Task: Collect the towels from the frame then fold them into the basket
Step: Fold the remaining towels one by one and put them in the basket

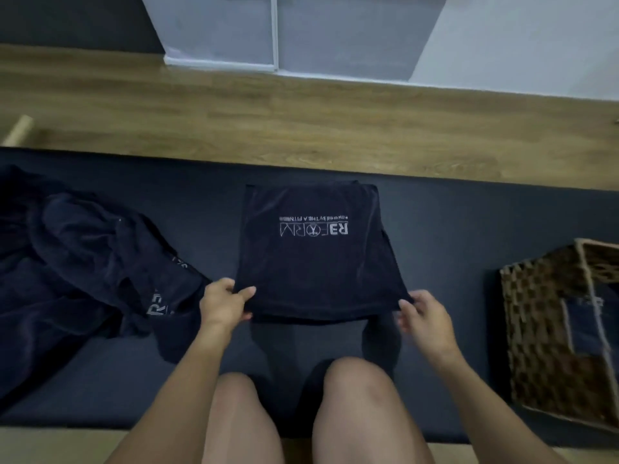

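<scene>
A person kneels on a dark mat (452,229) spread over a wooden floor (301,122), with both bare knees (361,396) at the near edge of the view. Straight ahead of the knees a dark navy towel (315,262) lies folded into a rough square on the mat. Its white printed logo faces up and reads upside down from the person's side.

The left hand (222,301) pinches the towel's near left corner, thumb on top of the cloth and the other fingers curled beneath. The right hand (425,313) grips the near right corner in the same way, its thumb lying on the edge and its fingers tucked under. The near edge of the towel is lifted slightly off the mat between the two hands, while the far edge rests flat. Part of the cloth hangs down from the near edge towards the knees.

To the left, a loose heap of more navy towels (83,262) sits crumpled on the mat, just beside the left hand, with bits of white lettering showing in the folds. To the right, well apart from the folded towel, a brown woven basket (536,329) stands on the mat; dark blue cloth (586,326) shows inside it. A pale wooden rod (18,130) pokes in at the far left edge of the floor, and grey panels (234,28) rise beyond the floor.
</scene>
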Action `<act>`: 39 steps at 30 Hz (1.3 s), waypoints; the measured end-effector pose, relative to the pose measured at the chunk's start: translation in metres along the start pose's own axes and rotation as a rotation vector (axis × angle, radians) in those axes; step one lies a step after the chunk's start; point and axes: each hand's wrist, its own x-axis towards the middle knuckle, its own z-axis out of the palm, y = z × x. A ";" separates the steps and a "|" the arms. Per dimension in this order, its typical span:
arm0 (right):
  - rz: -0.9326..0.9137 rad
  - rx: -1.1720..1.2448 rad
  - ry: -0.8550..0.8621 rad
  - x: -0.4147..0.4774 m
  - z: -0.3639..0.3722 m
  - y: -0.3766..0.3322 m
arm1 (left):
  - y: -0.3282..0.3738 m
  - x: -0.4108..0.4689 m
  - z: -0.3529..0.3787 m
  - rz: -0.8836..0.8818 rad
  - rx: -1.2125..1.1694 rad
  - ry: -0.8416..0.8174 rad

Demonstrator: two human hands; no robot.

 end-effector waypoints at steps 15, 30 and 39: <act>-0.316 -0.165 -0.330 -0.073 -0.016 -0.094 | 0.136 -0.131 -0.032 0.535 -0.221 0.074; -0.433 -0.190 -0.373 -0.088 0.016 -0.128 | 0.185 -0.179 -0.062 0.788 -0.263 0.007; -0.607 -0.403 -0.293 -0.079 -0.052 -0.151 | 0.203 -0.183 -0.085 0.781 -0.436 0.120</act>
